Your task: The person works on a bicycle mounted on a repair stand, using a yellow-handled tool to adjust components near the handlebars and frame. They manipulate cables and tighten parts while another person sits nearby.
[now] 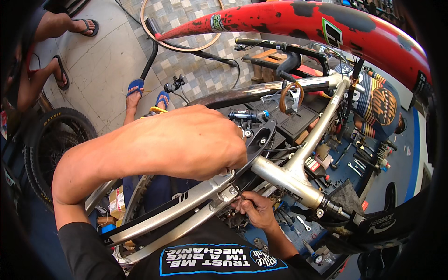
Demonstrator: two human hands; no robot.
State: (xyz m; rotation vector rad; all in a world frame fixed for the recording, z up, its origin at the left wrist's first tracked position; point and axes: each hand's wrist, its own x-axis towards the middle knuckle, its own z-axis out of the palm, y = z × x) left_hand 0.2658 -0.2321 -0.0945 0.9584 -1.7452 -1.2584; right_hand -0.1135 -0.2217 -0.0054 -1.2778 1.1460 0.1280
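A silver bicycle frame (275,175) is in front of me, with a black suspension linkage (261,140) joined to it. My left hand (205,140) lies across the linkage, curled into a fist at the silver rear stay's pivot; whatever its fingers grip is hidden beneath. Lower and to the right, my right hand (257,210) pinches a thin dark tool (239,190) by the bolt of the lower pivot. Just beyond my left knuckles sits a black rear shock (245,114) with a blue end.
A red, scuffed frame tube (261,18) arches across the top. A black repair-stand clamp (382,224) is at the right. Wrenches (303,224) and other tools lie below. Another person (382,109) bends at the right; people in sandals are at the left, near a tire (60,140).
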